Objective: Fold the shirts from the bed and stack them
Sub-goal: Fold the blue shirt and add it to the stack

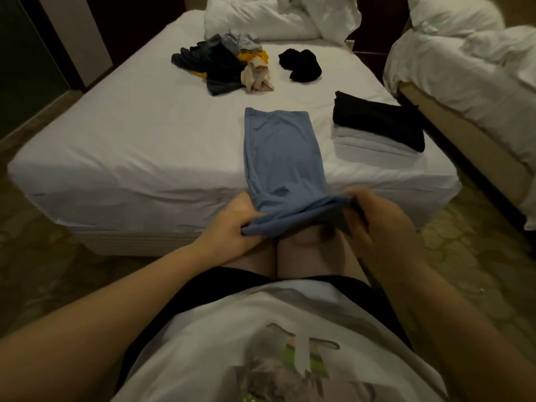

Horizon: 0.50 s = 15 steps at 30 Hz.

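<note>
Beds: two; near bed has a smooth white sheet, second bed on the right has rumpled linen.
Blue shirt: one, soft knit, folded to a long narrow strip, lying at the near bed's foot edge.
Left hand: pinches the shirt's near left corner.
Right hand: fingers curled round the near right corner.
Folded stack: one, rectangular, black layers over pale ones.
Loose pile: one, crumpled, mixed dark, yellow and beige.
Black garment: one, bunched, apart from the pile.

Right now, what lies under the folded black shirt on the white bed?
Under the folded black shirt lie folded pale white garments, stacked. Their number and covered parts cannot be seen.
</note>
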Available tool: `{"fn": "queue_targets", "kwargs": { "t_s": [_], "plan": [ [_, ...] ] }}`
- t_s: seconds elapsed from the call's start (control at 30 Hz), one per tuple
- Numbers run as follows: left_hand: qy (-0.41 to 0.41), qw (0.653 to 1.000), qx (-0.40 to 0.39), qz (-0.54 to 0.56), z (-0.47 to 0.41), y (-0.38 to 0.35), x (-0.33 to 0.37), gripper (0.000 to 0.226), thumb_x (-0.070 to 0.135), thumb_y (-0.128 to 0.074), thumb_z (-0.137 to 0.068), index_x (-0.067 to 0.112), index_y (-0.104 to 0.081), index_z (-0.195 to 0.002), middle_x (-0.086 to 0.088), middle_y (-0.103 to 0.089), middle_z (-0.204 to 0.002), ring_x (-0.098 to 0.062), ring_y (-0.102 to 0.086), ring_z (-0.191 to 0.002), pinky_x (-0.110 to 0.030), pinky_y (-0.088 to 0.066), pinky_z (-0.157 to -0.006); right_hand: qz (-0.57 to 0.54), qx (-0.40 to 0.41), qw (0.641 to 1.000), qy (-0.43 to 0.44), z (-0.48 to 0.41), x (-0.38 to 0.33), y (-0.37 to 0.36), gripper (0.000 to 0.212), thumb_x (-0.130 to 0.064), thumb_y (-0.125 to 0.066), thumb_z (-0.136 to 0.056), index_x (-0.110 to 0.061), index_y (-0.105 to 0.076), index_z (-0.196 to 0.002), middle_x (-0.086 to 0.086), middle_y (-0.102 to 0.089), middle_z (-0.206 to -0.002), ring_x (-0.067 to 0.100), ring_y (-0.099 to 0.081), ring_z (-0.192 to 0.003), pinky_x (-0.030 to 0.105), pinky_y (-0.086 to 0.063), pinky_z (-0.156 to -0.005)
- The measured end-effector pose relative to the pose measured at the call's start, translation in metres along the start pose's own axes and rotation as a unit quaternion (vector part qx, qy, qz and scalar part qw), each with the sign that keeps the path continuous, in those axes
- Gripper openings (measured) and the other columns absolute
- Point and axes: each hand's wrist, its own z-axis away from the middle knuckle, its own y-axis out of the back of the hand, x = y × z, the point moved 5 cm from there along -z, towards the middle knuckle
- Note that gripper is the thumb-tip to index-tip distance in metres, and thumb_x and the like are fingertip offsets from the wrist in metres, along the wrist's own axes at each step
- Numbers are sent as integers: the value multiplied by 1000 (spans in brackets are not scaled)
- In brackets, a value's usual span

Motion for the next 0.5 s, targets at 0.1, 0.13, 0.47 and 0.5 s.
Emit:
{"fn": "queue_targets", "kwargs": {
  "t_s": [0.1,0.13,0.47,0.5],
  "plan": [
    [78,991,51,93,-11,13,-4,32,44,-57,-71,19,-60,-91,-22,-66,-86,-11,-57,-76,-34,-48,-69,-17,82,996,19,-17,4,15,21,-27,-40,-96,-18,-56,-106,-10,-52,-81,14,-52,-69,21,-39,-60],
    [87,987,65,121,-18,17,-4,28,45,-56,-71,19,-62,-81,-22,-65,-83,-10,-55,-73,-33,-46,-65,-18,100,994,26,-27,7,18,20,-28,-38,-97,-20,-53,-106,-11,-51,-82,14,-53,-68,24,-42,-61],
    [118,973,135,143,-125,42,-36,16,35,-39,-90,22,-45,-98,15,-55,-83,9,-54,-72,-17,-44,-66,6,15,1000,-2,-191,50,9,25,-22,-41,-100,-8,-53,-117,8,-61,-94,25,-58,-87,28,-43,-74],
    [126,971,142,146,-133,44,-46,17,35,-39,-90,23,-45,-99,15,-55,-82,10,-54,-72,-16,-44,-65,3,-12,1000,-1,-208,58,3,24,-22,-41,-100,-10,-53,-117,4,-60,-96,22,-58,-90,23,-42,-74]
  ]
}}
